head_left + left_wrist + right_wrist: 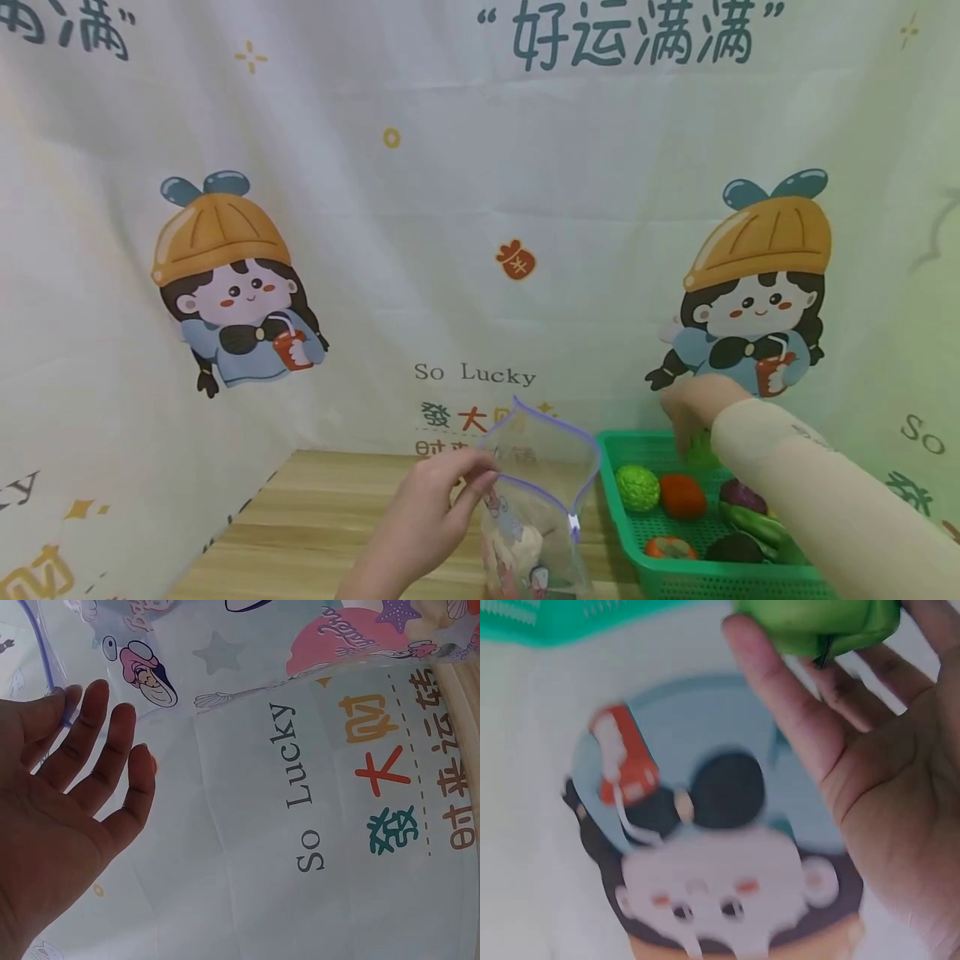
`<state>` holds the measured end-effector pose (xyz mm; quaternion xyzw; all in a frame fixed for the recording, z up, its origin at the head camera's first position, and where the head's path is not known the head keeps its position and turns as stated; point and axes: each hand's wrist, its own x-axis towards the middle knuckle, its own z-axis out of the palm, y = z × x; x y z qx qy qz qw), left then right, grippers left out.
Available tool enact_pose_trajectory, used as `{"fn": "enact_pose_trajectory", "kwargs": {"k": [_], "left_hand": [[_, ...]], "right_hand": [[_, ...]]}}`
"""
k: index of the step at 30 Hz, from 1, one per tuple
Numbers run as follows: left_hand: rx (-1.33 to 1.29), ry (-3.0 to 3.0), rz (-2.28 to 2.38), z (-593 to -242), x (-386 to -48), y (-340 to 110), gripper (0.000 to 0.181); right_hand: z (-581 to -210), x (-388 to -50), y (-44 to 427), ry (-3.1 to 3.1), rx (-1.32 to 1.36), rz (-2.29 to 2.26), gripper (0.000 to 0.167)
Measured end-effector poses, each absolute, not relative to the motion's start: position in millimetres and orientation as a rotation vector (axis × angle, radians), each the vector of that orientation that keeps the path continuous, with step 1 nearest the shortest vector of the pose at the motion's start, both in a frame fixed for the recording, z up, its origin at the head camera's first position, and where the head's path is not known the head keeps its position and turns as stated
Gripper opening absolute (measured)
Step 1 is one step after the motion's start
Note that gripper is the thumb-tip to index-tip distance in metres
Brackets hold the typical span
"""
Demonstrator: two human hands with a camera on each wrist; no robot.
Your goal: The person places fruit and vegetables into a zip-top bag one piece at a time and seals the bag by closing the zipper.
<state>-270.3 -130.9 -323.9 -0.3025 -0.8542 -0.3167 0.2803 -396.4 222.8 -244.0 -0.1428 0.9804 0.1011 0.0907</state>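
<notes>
My left hand [438,492] pinches the purple-edged rim of a clear printed zip bag [551,483] between thumb and fingers. The bag stands upright with its mouth spread apart and a white slider [573,523] at its right side. A pale, rounded thing [527,546] lies inside; its kind is unclear. Over the green basket [613,500], my right hand [697,404] grips a green bell pepper [825,626], its dark stem visible in the right wrist view. The left wrist view shows the other fingers of the left hand [82,787] loosely curled beside the bag.
In the basket lie a green cabbage-like ball [637,487], a tomato [682,497], an orange-red fruit [670,547], a purple vegetable [742,497] and a dark rounded one [733,548]. Behind the wooden table [337,517] hangs a printed cloth [390,250].
</notes>
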Motion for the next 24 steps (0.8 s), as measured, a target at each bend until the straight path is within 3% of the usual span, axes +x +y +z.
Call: {"fn": "enact_pose_trajectory", "kwargs": {"k": [4, 9, 12, 16, 24], "left_hand": [[-0.827, -2.285, -0.861, -325, -271, -132, 0.007], [-0.827, -2.291, -0.858, -326, -271, -132, 0.007], [-0.819, -2.307, -0.859, -324, -271, -131, 0.006], [-0.808, -2.342, -0.873, -322, -270, -130, 0.007], [-0.834, -2.310, -0.904, -323, -268, -135, 0.007]], "right_hand": [[-204, -397, 211, 2.848, -0.512, 0.081, 0.021], [-163, -387, 183, 2.707, -0.737, -0.329, 0.043], [-150, -370, 162, 2.721, -0.916, -0.399, 0.041], [-158, -345, 128, 2.791, -1.114, -0.263, 0.039], [-207, -319, 67, 2.817, -1.378, 0.204, 0.041]]}}
